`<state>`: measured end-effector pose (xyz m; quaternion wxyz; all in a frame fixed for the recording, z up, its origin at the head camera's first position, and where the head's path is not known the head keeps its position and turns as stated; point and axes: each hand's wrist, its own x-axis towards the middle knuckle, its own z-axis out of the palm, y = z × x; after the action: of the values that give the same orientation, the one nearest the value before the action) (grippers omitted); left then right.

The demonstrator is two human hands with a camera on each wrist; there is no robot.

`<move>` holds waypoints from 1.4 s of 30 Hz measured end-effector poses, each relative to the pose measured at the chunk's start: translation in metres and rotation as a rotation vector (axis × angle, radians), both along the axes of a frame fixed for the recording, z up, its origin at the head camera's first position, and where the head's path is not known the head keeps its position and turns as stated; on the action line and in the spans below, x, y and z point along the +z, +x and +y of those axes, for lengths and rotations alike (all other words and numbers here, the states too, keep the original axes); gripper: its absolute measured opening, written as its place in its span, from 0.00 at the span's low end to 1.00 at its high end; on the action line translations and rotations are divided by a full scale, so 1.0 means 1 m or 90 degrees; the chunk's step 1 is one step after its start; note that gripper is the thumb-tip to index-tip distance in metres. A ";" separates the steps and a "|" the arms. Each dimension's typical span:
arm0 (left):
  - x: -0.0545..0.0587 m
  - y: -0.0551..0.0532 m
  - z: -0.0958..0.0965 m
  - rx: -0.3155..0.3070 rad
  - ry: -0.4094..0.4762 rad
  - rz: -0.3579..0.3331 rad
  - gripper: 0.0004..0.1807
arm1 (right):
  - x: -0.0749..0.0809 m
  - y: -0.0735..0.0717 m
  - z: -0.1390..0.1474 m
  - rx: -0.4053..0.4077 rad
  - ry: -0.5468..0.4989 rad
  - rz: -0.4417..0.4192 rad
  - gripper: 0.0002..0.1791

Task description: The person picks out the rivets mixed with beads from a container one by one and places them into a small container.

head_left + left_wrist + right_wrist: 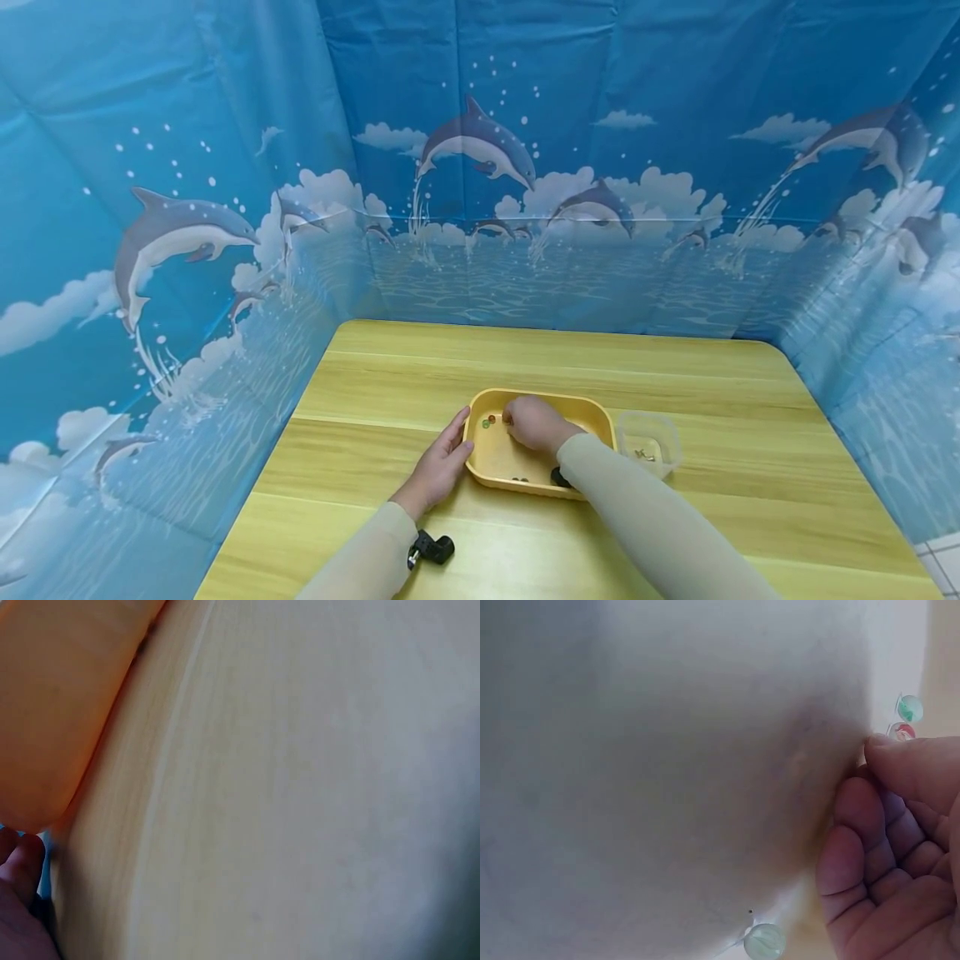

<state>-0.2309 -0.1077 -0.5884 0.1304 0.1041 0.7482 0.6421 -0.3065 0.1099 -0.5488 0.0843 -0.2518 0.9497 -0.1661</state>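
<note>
A shallow yellow plastic basin (495, 482) stands on the wooden table. At its left end, my left hand (441, 467) holds the wall, thumb and fingertips at the rim. My right hand (542, 423) reaches down inside with curled fingers, thumb tip against the index finger. I cannot tell whether a small thing is pinched there. Just beyond the thumb lie a red-patterned glass marble (904, 732) and a green one (910, 709). A pale green marble (764, 942) shows lower in the right wrist view. Small dark round things (520, 479) lie by the basin's near wall.
A clear plastic container (663, 421) with several small gold-coloured pieces (643, 455) stands right of the basin. A black wrist camera (437, 547) sits at the left sleeve. Blue dolphin-printed curtains (525, 275) surround the wooden table (375, 383) at the back and sides.
</note>
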 end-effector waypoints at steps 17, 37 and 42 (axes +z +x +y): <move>0.001 -0.001 0.001 0.001 0.016 -0.001 0.34 | -0.001 0.000 0.006 0.019 -0.039 -0.028 0.04; -0.002 -0.002 0.001 0.003 0.013 0.000 0.34 | 0.000 -0.003 0.011 0.019 -0.065 -0.113 0.03; -0.003 -0.003 0.002 0.000 0.013 0.001 0.34 | 0.000 -0.005 0.012 0.023 -0.065 -0.119 0.03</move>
<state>-0.2336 -0.1061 -0.5911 0.1285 0.1058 0.7420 0.6494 -0.3115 0.1220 -0.5492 0.1623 -0.2565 0.9233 -0.2355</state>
